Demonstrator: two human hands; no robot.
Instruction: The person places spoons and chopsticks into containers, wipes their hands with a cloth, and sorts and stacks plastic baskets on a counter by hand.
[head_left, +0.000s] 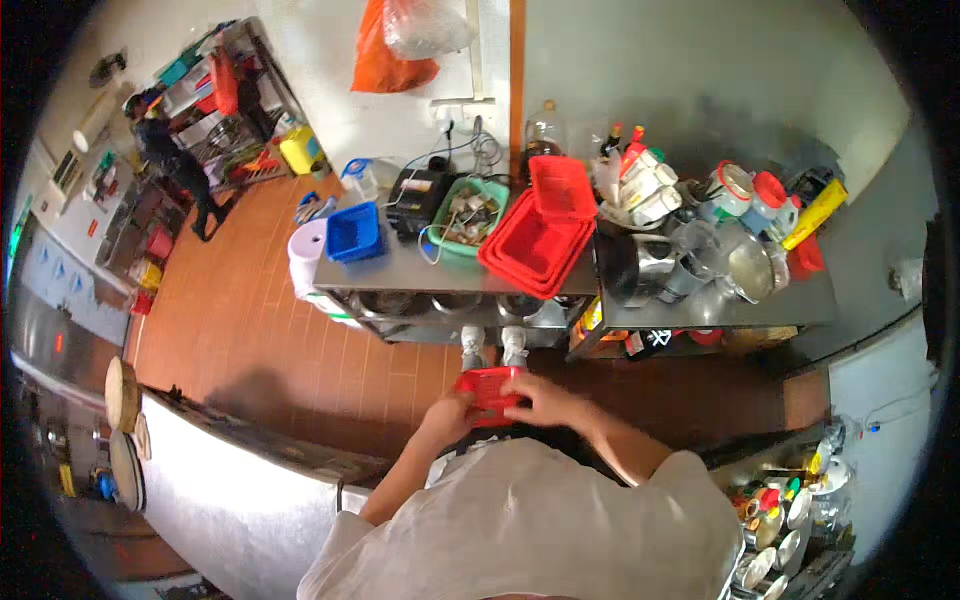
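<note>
A small red plastic basket (489, 386) is held low in front of my body, above my white shoes. My left hand (450, 418) grips its left side, with the fingertips partly hidden. My right hand (546, 401) is on the right side, its fingers reaching over the rim; it looks slightly blurred. On the metal table (427, 279) ahead sits a stack of larger red plastic baskets (532, 244), with another red basket (561, 187) tilted on top. Left of the stack are a green basket (469, 214) of small items and a blue basket (354, 232).
A black device (416, 199) with cables stands behind the baskets. Metal pots (746, 262), jars and bottles crowd the right-hand table. A metal counter (240, 480) lies to my left, with seasoning containers (772, 525) at lower right. Another person (176, 157) stands at the far left.
</note>
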